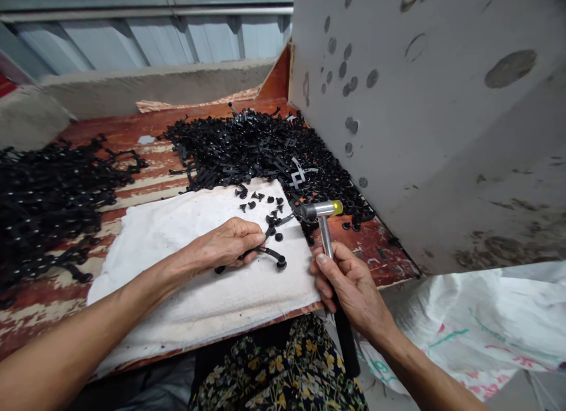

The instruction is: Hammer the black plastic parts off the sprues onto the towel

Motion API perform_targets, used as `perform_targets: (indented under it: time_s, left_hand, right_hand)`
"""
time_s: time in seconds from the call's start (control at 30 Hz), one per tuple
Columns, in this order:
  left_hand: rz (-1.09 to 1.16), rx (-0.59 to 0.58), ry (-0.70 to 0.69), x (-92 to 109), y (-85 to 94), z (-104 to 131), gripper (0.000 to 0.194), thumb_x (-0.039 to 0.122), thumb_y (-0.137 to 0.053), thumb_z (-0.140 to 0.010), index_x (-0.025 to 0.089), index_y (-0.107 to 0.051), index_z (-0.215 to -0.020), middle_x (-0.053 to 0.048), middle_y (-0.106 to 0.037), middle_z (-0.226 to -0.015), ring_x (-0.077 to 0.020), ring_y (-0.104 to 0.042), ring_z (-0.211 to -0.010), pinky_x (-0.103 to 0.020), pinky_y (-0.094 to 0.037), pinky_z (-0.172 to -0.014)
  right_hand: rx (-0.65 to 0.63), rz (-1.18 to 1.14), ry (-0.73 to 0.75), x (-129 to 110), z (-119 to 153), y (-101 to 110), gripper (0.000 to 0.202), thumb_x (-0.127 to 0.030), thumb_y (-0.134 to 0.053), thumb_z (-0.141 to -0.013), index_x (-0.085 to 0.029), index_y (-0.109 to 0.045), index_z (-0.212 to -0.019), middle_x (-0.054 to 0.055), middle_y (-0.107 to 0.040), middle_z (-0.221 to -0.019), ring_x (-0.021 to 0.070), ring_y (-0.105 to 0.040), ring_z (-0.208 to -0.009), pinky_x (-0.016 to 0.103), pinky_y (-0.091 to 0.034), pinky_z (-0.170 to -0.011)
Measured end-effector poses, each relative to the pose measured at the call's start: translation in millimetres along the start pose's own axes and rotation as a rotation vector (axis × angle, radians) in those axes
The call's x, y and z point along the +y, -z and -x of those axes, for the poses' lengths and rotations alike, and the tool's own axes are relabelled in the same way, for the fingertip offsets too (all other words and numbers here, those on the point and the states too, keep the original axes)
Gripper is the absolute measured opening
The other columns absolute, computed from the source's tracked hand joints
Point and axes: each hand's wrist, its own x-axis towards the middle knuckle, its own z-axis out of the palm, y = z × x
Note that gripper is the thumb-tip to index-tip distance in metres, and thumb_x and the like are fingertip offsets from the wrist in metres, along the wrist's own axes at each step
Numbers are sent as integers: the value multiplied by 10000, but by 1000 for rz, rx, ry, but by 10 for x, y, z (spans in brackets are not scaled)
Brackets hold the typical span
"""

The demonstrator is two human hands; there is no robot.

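A: What do the two hands hold?

B: Above a white cloth (177,222) laid on a worn red counter (132,125), a worker's left hand (236,243) pinches a curved black strip (269,253), thumb against fingers, its round-ended tip pointing out toward the right. Whether a second strip shares that pinch, one cannot tell.

A: And the other?

B: The right hand (349,278) closes its fingers around a hammer (326,237), head up, with the dark face turned left and the yellow face right. The grip sits high, on the metal shaft, with the black handle hanging below; such a hold probably favors control over force.

A: Why the cloth?

B: Likely as a pale, soft bed: small black studs (254,204) stand out against it, gathered near its far right corner, within easy reach of the left hand.

A: And the heaps?

B: A large pile of black parts (247,142) spreads behind the cloth, up against a stained gray panel (398,134), which seems to keep it from spilling off that side. A second heap (48,204) lies at far left, with bare counter between the two, perhaps to keep them from mixing.
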Motion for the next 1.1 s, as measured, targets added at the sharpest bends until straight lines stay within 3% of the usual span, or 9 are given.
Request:
perform_targets:
  time_s: [0.13, 0.2, 0.3, 0.37, 0.43, 0.5, 0.63, 0.93, 1.1]
  left_hand:
    - [-38, 10, 31, 20, 19, -10, 417, 529, -572, -791, 193, -459, -572, 58, -366, -421, -52, -261, -366, -198, -181, -374]
    - [-72, 28, 46, 37, 30, -14, 402, 500, -568, -792, 192, -457, -559, 53, -373, -415, -54, -263, -363, -198, -183, -370]
    - [-145, 50, 51, 42, 39, -20, 387, 463, -558, -793, 191, -456, -538, 46, -389, -411, -55, -270, -361, -195, -182, -366]
    - [-165, 49, 44, 30, 39, -28, 397, 473, -551, -791, 193, -452, -529, 47, -378, -400, -57, -265, -358, -196, -176, -366]
    - [-158, 47, 31, 16, 35, -41, 410, 494, -555, -783, 195, -445, -525, 48, -377, -397, -59, -270, -363, -195, -176, -370]
    - [-152, 52, 26, 10, 33, -52, 417, 507, -567, -770, 196, -440, -523, 48, -383, -399, -59, -275, -367, -195, -179, -373]
    - [-156, 41, 26, 26, 38, -57, 412, 493, -567, -772, 191, -454, -515, 48, -382, -399, -60, -277, -371, -198, -192, -381]
    - [-154, 27, 32, 25, 52, -48, 415, 463, -546, -816, 193, -454, -515, 44, -380, -410, -63, -279, -363, -215, -184, -385]
    - [-138, 24, 35, 7, 51, -44, 425, 490, -530, -829, 197, -454, -531, 46, -375, -403, -68, -275, -355, -213, -182, -373]
  right_hand:
    - [-16, 42, 6, -39, 8, 15, 330, -533, -584, -885, -205, -562, -920, -40, -553, -722, 45, -376, -390, 163, -308, -306]
    - [-51, 209, 69, -87, -1, 47, 268, -454, -525, -941, -201, -597, -988, -22, -580, -713, 82, -471, -439, 201, -418, -369]
    - [-66, 572, 337, -174, -48, 107, 318, -272, -453, -974, -179, -586, -1248, 91, -713, -953, 201, -694, -828, 367, -597, -757]
    - [-74, 704, 539, -225, -95, 136, 451, -176, -429, -966, -180, -489, -1413, 141, -663, -1274, 243, -638, -1152, 444, -520, -994]
    - [-114, 784, 681, -265, -143, 153, 543, -109, -414, -955, -208, -411, -1489, 124, -564, -1434, 246, -549, -1291, 457, -464, -1070]
    - [-156, 871, 743, -296, -181, 162, 611, -73, -412, -941, -230, -355, -1528, 120, -598, -1389, 257, -568, -1265, 466, -481, -1048]
    - [-222, 1040, 682, -345, -203, 164, 642, -70, -399, -926, -237, -336, -1543, 118, -696, -1080, 260, -680, -944, 445, -572, -844]
    - [-226, 1151, 724, -422, -130, 141, 653, -61, -377, -897, -207, -363, -1533, 84, -622, -865, 199, -594, -652, 327, -564, -580]
    - [-125, 988, 842, -462, -99, 112, 703, -36, -398, -924, -264, -249, -1572, 77, -625, -908, 205, -619, -781, 323, -569, -683]
